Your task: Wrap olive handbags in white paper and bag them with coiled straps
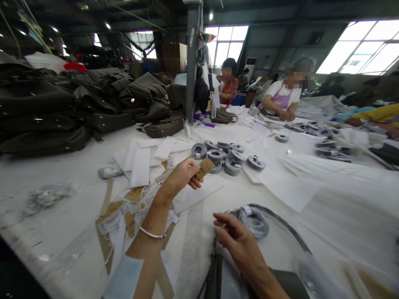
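My left hand (184, 173) pinches a small brown cardboard tag (206, 168) between thumb and fingers, held above the table. My right hand (234, 237) has its fingers loosely bent and apart, with nothing visible in them. Just beyond it lies a wrapped grey coil (261, 226) with a white band. Under my right forearm is a dark olive bag (282, 279), partly covered by clear plastic, and its strap (288, 228) arcs out to the right. Beneath my left forearm, more brown tags (130, 222) with white strings lie among loose papers and plastic; part of this heap is hidden.
Several wrapped grey coils (232, 165) are piled ahead of my hands. Dark bags (40, 112) are stacked at the left, beside a grey post (190, 70). White sheets (140, 166) lie in front. Across the table, a co-worker in a purple apron (282, 92) handles something grey.
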`<state>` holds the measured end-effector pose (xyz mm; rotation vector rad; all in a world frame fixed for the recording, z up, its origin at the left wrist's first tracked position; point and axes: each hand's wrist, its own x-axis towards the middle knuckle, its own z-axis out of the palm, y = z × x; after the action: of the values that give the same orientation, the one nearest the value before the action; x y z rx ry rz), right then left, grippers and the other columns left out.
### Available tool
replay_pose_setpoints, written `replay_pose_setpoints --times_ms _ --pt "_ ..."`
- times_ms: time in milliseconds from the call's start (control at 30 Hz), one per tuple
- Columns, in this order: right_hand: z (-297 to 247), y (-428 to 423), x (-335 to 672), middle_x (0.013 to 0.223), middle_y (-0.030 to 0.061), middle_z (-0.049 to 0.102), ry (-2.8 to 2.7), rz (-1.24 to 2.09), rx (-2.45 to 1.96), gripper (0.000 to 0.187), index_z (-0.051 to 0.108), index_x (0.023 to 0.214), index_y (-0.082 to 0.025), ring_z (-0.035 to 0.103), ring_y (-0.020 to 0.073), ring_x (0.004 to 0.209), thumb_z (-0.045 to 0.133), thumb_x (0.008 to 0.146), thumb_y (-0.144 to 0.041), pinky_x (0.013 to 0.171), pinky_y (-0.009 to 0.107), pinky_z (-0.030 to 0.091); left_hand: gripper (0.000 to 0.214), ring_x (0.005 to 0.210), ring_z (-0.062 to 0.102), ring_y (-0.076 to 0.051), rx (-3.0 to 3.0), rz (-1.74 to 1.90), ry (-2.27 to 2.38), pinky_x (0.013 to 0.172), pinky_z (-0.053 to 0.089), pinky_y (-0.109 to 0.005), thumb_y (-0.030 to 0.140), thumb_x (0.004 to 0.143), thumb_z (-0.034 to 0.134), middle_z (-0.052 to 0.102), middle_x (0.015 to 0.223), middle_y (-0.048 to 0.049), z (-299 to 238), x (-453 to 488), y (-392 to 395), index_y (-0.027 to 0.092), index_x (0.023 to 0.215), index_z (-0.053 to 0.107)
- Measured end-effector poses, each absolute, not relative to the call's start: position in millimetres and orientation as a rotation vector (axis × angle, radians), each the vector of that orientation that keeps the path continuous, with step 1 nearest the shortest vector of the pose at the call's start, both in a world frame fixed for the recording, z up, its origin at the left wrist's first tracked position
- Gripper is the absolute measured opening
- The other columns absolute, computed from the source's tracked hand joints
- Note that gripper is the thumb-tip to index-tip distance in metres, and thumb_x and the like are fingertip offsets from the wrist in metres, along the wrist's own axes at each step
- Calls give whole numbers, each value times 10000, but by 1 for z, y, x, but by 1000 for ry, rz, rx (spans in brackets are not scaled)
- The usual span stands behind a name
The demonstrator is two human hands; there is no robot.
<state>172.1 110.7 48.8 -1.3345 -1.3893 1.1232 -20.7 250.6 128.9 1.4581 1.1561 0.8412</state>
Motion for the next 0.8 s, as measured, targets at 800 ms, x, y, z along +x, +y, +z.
replay_pose_setpoints --times_ms 800 --pt "71 120 180 715 -33 624 -701 1206 -1151 558 635 1142 -218 472 77 438 815 693 -496 382 201 334 413 621 715 -165 1143 549 585 582 570 -241 535 823 656 722 766 -71 107 48 223 182 862 447"
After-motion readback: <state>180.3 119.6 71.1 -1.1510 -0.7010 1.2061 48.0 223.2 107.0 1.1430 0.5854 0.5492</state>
